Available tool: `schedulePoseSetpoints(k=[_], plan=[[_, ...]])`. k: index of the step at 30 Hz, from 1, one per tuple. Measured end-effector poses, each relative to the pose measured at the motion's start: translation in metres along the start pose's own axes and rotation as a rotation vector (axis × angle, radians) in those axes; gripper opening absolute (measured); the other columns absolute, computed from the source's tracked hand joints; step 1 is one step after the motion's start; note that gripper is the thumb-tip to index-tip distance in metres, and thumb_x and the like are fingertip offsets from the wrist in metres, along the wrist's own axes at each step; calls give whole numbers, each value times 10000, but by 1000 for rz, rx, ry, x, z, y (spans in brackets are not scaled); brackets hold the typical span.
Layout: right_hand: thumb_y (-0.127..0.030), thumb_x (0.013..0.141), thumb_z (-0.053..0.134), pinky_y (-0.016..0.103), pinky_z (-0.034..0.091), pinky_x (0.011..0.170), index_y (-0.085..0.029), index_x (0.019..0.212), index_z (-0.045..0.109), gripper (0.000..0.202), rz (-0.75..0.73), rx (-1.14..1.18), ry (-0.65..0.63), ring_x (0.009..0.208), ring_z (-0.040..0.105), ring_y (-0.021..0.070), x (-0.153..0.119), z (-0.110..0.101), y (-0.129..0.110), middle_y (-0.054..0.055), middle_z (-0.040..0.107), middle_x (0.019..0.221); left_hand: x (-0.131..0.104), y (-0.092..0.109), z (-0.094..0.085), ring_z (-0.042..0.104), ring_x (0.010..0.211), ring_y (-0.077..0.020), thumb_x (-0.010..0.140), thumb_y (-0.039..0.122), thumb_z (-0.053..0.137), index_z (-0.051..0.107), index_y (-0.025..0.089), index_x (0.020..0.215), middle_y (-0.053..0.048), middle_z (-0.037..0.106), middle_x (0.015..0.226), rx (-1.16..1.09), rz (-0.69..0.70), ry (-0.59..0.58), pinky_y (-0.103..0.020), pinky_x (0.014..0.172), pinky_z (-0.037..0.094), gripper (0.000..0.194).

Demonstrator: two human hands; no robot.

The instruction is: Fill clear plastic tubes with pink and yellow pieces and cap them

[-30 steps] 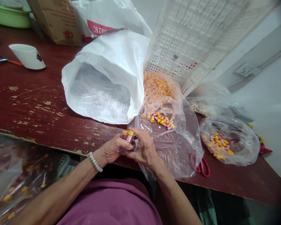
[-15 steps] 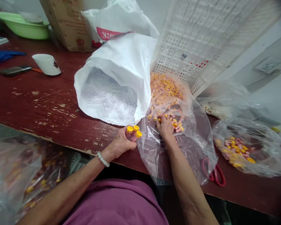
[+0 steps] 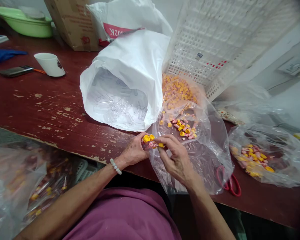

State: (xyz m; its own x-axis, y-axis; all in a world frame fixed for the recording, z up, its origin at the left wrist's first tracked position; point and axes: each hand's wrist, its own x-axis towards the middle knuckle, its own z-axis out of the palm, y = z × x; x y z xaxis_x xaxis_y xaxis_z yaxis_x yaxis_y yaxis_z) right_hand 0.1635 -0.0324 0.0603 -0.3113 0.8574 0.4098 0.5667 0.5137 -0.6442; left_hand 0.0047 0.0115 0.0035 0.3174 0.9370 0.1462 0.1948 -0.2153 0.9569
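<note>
My left hand [image 3: 133, 150], with a bead bracelet at the wrist, is closed around several small clear tubes [image 3: 148, 144] with yellow caps and red-patterned contents. Close beside it, my right hand [image 3: 176, 158] pinches a small yellow-capped piece [image 3: 161, 145] at the tubes; its far end is hidden. Behind my right hand lies an open clear plastic bag [image 3: 202, 163] holding loose yellow-and-red capped pieces [image 3: 183, 128]. Beyond my left hand, a white sack [image 3: 137, 60] lies with its mouth toward me, and clear empty tubes [image 3: 115, 111] are inside.
Red-handled scissors [image 3: 233, 185] and another clear bag [image 3: 287, 146] of capped pieces lie at right. A white plastic basket [image 3: 192, 43] leans behind. At left are a white cup [image 3: 48, 65], phone [image 3: 16, 71], cardboard box [image 3: 77, 30] and green basin [image 3: 30, 27].
My right hand has come out of the pile of capped pieces and moved left and toward me, with a yellow-capped piece, to the tubes. My left hand has shifted slightly right.
</note>
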Motion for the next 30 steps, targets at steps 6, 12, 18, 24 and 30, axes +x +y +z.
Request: schedulePoseSetpoints(k=[6,12,18,24,30], plan=[[-124,790,522,334,456,872,-217,1219,461,443,9,-66,78,1034,542,177,0,5,0,73,562,1169,-3,-1,2,460,605,-84,588,105,618,559,140,906,38,544,704,-80,-36,15,-189,551,373,325],[-71,664,482,446,342,1008,-199,1158,489,510,-73,-259,-6,1195,408,247,-8,22,2,95,434,1297,-5,11,-1,425,604,-71,491,22,602,530,128,787,57,492,673,-230,-192,8,-181,542,350,322],[-78,586,485,475,347,968,-189,1208,450,632,-77,-355,-80,1141,437,273,-13,42,4,80,505,1268,-9,10,3,426,625,-74,454,-1,591,523,124,750,46,510,693,-204,-294,53,-191,565,375,329],[-183,746,535,435,344,1042,-207,1347,317,639,-53,-143,-68,1258,391,232,-7,43,8,95,416,1363,-7,11,-9,422,517,-77,472,45,555,528,151,798,55,494,642,-279,-408,-7,-190,424,337,344],[-359,744,627,497,433,900,-196,1362,328,707,-315,-336,3,1120,511,309,3,58,8,141,543,1229,-10,16,-8,465,581,-130,451,21,567,558,151,634,8,527,604,-447,-296,-11,-246,466,418,225]])
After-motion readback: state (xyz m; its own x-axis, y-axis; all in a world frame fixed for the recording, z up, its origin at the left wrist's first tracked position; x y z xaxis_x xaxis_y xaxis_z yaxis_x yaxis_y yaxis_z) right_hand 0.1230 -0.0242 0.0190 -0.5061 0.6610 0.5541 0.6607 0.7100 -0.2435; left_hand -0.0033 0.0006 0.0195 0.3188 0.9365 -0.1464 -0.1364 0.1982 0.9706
